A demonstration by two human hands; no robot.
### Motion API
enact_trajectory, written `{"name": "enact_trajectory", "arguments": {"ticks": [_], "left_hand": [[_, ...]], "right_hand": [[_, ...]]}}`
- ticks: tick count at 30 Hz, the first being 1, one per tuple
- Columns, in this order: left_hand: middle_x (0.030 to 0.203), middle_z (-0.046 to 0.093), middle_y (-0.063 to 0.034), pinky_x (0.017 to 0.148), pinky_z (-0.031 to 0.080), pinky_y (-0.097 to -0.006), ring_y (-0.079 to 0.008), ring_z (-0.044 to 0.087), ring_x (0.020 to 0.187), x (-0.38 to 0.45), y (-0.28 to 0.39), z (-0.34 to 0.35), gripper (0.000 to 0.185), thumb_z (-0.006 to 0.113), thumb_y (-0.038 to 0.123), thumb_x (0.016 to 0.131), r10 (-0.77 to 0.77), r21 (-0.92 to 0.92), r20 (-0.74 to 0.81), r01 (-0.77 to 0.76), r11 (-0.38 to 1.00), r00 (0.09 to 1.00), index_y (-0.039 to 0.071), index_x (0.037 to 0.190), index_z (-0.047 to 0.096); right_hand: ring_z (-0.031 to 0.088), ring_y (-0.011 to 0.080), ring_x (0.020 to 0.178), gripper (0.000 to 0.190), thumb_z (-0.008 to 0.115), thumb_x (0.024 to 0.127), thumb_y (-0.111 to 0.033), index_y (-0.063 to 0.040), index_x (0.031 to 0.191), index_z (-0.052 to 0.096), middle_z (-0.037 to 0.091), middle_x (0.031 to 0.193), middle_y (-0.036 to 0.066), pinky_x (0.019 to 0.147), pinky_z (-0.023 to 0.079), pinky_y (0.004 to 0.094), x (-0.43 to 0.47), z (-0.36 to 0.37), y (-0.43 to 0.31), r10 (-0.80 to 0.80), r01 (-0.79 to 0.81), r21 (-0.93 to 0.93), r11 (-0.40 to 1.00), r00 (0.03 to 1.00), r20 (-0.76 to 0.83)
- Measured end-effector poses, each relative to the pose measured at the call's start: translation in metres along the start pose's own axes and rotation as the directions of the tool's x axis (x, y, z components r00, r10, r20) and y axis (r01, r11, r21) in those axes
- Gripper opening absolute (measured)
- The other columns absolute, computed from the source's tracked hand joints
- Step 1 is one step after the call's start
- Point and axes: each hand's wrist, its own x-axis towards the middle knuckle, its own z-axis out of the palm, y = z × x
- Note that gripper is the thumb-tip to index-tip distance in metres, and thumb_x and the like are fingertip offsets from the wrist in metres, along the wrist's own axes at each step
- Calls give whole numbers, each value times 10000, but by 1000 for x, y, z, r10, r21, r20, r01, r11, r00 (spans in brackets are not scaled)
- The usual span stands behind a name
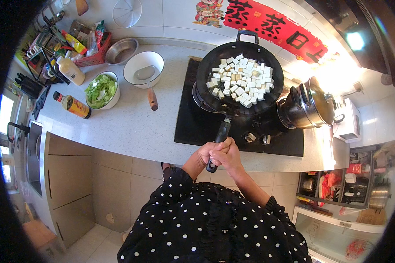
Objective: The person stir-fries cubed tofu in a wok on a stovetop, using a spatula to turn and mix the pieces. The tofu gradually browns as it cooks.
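Note:
Both of my hands grip the black handle [222, 132] of a dark wok, with fingers overlapping. My left hand [204, 152] wraps it from the left; my right hand [228, 154] closes over it from the right. The handle's end with its hanging hole pokes out below my fingers. Beyond them, the wok [214, 52] rests over the left burner of a black glass gas hob [187, 123]. Many white tofu cubes [247, 79] lie across its base, a few with yellowish-browned faces. Some dark wok surface shows around them.
A lidded steel pot [311, 105] stands on the right burner, near the control knobs [249, 137]. Left of the hob are a white bowl [130, 69] with a wooden-handled turner [152, 98], a bowl of chopped lettuce [100, 90], a sauce bottle [73, 106] and a steel basin [121, 51].

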Motion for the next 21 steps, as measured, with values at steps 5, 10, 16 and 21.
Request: {"name": "enact_trajectory", "arguments": {"ticks": [5, 10, 16, 21], "left_hand": [[586, 433, 18, 355, 306, -227, -80, 375, 416, 4, -2, 26, 216, 612, 228, 926, 17, 53, -91, -12, 999, 996, 112, 835, 453], [570, 430, 24, 357, 302, -222, -75, 365, 404, 0, -3, 70, 234, 614, 254, 928, 50, 189, -323, 13, 982, 945, 102, 811, 480], [553, 427, 20, 365, 313, -226, -83, 374, 399, 11, -10, 126, 252, 613, 273, 931, 121, 296, -440, 16, 955, 890, 98, 791, 500], [579, 484, 2, 398, 360, -242, -100, 430, 424, 16, -30, 141, 240, 620, 293, 927, 194, 422, -580, 88, 902, 791, 86, 832, 543]], "right_hand": [[613, 128, 620, 422, 751, 716, -57, -21, 938, 394, 569, 768, 92, 500, 510, 256, -3, -3, -12, 35, -37, 41, 998, 999, 36], [598, 117, 642, 398, 737, 718, -59, -13, 967, 431, 566, 781, 75, 538, 512, 262, -19, 10, -53, 112, -122, 130, 984, 990, 83], [552, 95, 615, 364, 710, 735, -84, -13, 1018, 491, 554, 783, 49, 522, 463, 244, -31, 8, -77, 187, -227, 212, 950, 963, 195], [578, 96, 643, 460, 739, 724, -122, -17, 1093, 484, 569, 768, 39, 512, 475, 227, -35, -15, -87, 221, -304, 194, 933, 906, 361]]}}
